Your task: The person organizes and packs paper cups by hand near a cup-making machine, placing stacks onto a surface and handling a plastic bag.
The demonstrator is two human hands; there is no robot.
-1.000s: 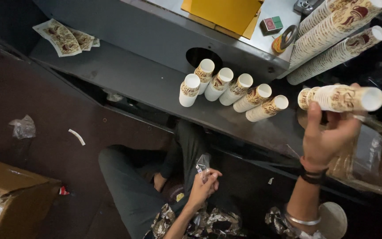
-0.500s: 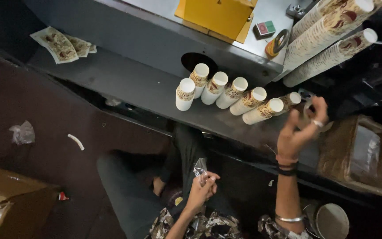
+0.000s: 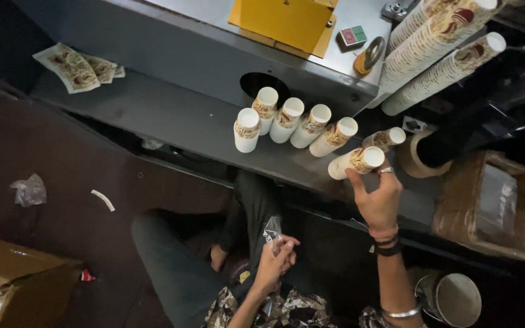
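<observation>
My right hand (image 3: pixel 379 200) reaches up to the grey metal shelf (image 3: pixel 171 118) and grips a short stack of printed paper cups (image 3: pixel 356 162) at the right end of a row. Several more cup stacks (image 3: pixel 293 121) stand side by side to its left on the shelf, and one more (image 3: pixel 385 138) stands just behind the gripped stack. My left hand (image 3: pixel 277 258) is low over my lap, pinching a clear plastic bag (image 3: pixel 271 231). My legs in dark trousers are folded under the shelf.
Long stacks of cups (image 3: pixel 442 42) lie at the top right. A yellow box (image 3: pixel 287 21), a small red and green box (image 3: pixel 353 36) and a tape roll (image 3: pixel 369 56) sit on the machine top. Flat printed cup blanks (image 3: pixel 74 67) lie at far left. A cardboard box (image 3: pixel 13 285) stands at bottom left.
My right hand has set down the cup stack it held up at the right and moved left and down onto the stack at the row's end. My left hand has stayed in place.
</observation>
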